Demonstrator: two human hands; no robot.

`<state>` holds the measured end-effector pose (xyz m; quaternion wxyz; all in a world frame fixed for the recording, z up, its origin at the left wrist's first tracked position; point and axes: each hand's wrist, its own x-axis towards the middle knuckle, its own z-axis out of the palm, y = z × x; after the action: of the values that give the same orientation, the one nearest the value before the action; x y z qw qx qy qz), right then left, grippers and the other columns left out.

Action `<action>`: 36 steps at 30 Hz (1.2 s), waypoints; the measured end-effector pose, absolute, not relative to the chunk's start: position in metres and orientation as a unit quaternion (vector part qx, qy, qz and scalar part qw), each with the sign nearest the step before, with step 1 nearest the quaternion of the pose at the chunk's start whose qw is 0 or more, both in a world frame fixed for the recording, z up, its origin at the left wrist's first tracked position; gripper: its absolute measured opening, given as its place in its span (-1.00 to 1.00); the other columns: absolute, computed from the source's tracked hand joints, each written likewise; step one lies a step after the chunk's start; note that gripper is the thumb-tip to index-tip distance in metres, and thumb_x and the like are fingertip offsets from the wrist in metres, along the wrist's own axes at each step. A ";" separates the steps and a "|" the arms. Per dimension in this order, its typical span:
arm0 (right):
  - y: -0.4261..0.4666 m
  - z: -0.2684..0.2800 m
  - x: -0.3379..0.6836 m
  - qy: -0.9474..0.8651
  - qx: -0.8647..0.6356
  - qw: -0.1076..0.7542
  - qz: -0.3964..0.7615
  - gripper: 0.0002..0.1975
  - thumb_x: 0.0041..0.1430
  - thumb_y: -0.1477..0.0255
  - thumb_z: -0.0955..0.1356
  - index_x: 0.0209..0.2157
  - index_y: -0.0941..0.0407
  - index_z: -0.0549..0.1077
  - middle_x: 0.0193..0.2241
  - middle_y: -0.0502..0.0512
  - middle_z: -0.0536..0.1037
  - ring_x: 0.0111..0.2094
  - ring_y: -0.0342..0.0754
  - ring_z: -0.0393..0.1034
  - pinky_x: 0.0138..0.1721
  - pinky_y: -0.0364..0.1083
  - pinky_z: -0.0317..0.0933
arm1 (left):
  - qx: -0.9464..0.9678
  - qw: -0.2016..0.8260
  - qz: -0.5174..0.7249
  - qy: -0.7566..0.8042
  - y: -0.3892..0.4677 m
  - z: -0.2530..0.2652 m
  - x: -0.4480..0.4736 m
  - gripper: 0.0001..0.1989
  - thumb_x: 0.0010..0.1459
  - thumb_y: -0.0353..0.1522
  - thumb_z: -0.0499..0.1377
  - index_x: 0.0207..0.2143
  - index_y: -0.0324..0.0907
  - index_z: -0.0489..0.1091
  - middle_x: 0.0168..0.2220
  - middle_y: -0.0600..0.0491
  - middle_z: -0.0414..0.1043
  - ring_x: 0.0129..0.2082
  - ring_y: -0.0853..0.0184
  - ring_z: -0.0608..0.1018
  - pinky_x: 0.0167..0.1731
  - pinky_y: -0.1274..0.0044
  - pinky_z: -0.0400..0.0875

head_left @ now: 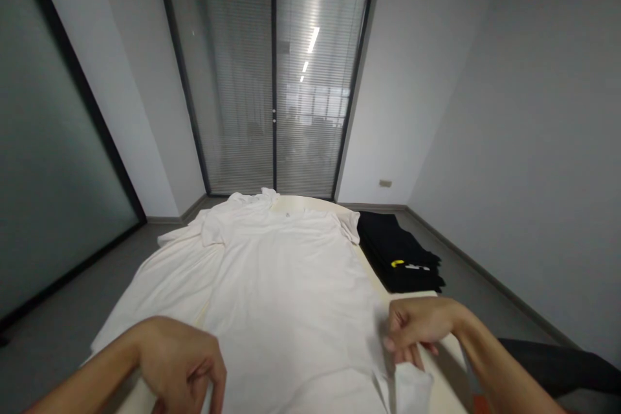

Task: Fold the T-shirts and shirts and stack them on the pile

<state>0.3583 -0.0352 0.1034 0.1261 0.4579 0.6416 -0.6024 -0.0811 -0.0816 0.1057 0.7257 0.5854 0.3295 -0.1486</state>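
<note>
A white T-shirt (291, 291) lies spread on a pale table, its collar at the far end and its hem toward me. At the near left corner of the shirt is my left hand (182, 362), fingers bent down and closed on the cloth; its fingertips run past the bottom edge of the view. My right hand (420, 326) is at the near right corner, with thumb and fingers pinching the hem, and a flap of white cloth hangs below it. More white garments (177, 272) lie along the left side, partly beneath or against the T-shirt.
A stack of folded black clothes (395, 249) with a yellow and white print sits on the table's right side. The pale tabletop (310, 202) shows at the far end. Beyond stand a glass door with blinds (272, 77) and grey walls. Something dark (553, 362) is at the lower right.
</note>
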 end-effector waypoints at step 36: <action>0.022 0.076 0.270 0.873 0.440 -0.044 -0.204 -0.45 0.07 0.09 0.45 0.08 -0.01 0.48 0.06 0.19 0.51 0.09 0.20 0.37 0.16 0.12 0.14 | 0.781 0.074 0.083 0.615 0.040 0.021 -0.034 -0.31 0.27 -0.05 -0.03 0.31 -0.26 0.21 0.38 -0.25 0.02 0.37 -0.16 0.05 0.30 0.08 -0.10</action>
<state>0.2699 0.0225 0.0764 -0.0439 0.4405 0.8731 -0.2042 -0.0337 0.0402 0.0214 0.0738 0.7809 0.6147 0.0830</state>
